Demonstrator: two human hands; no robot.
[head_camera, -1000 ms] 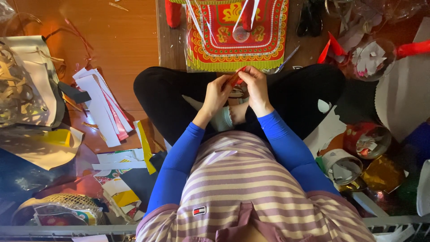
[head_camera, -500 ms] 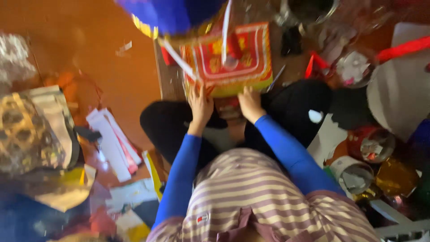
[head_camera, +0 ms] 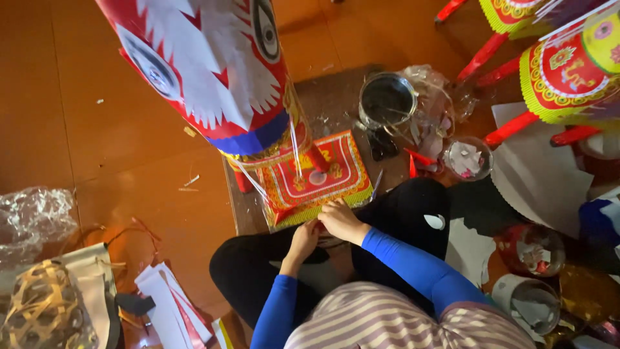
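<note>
Low centre, our left hand (head_camera: 303, 240) and right hand (head_camera: 341, 221) pinch the yellow-fringed near edge of the red patterned paper panel (head_camera: 316, 178) — tug hard and that thin fringe could tear. Upper left, the glossy red-white-blue paper figure (head_camera: 213, 71) on thin sticks looks easily toppled.

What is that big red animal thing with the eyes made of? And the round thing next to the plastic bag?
The big red, white and blue figure with painted eyes looks like matte paper glued over a light frame: cut white fringes and thin white sticks show beneath it. The frame itself is hidden. The round dark container looks like metal, judging by its shiny rim. Both hands, left hand and right hand, touch the red and yellow paper base.
</note>
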